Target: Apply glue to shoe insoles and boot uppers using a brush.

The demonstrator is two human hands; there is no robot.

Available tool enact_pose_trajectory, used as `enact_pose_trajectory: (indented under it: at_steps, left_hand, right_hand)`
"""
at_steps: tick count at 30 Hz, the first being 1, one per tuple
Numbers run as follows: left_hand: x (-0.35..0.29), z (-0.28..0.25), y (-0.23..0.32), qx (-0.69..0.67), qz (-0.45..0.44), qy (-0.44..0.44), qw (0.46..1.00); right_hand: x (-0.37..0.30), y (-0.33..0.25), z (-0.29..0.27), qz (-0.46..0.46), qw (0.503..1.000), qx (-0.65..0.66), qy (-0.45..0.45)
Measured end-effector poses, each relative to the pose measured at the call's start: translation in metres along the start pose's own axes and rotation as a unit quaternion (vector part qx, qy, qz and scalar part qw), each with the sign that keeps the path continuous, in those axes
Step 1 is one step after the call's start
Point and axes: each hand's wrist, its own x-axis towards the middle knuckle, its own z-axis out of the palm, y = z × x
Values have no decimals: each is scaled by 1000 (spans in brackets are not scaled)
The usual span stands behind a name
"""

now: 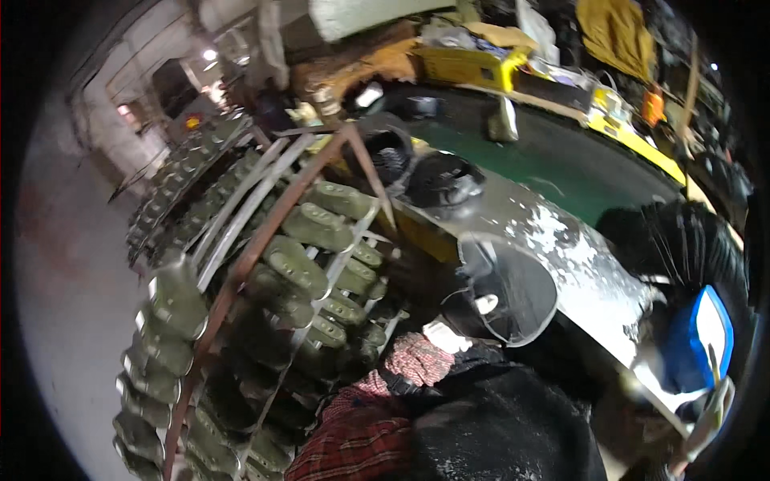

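Note:
My left hand (447,337), in a white glove below a red plaid sleeve, grips a dark, rounded, thin-looking piece (517,293) with a pale edge. A white fingertip shows against its dark inside. What kind of thing it is, I cannot tell. At the lower right, my gloved right hand (710,421) has its fingers closed around a thin stick (713,365). The stick's upper end lies against the white inside of a blue-rimmed container (696,341). Black cloth or an apron (505,425) covers my lap.
Left of me stands a metal rack (257,248) full of olive-green shoe-shaped pieces (297,264). A worn bench (553,240) runs to the right, with black bundles (445,180) on its far end. Beyond lie a dark green surface (513,172) and a yellow box (461,66).

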Motion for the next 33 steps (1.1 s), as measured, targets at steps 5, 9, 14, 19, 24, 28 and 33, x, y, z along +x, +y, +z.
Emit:
enact_pose_trajectory:
  at_steps: [5,9,14,19,24,28,33]
  left_hand:
    - [9,39,-11,22,24,60,998]
    - [11,69,-7,163,36,112,980]
    - [12,69,-6,224,22,115,967]
    - [17,59,0,36,42,166,985]
    - [28,28,-16,-98,-91,76,988]
    - [23,38,-17,-93,-113,25,989]
    - [29,67,20,116,4,13,993]
  right_hand:
    - [-49,-188,133,-23,994,92,-48]
    - [-63,-253,200,-53,961,232,-138]
    - [-56,-283,276,-79,868,381,-308]
    - [-59,-231,260,106,913,279,-278]
    - [-39,-253,267,65,921,349,-164]
    - [-40,-336,287,-277,834,241,-413]
    - [-60,-348,279,-348,786,296,-417]
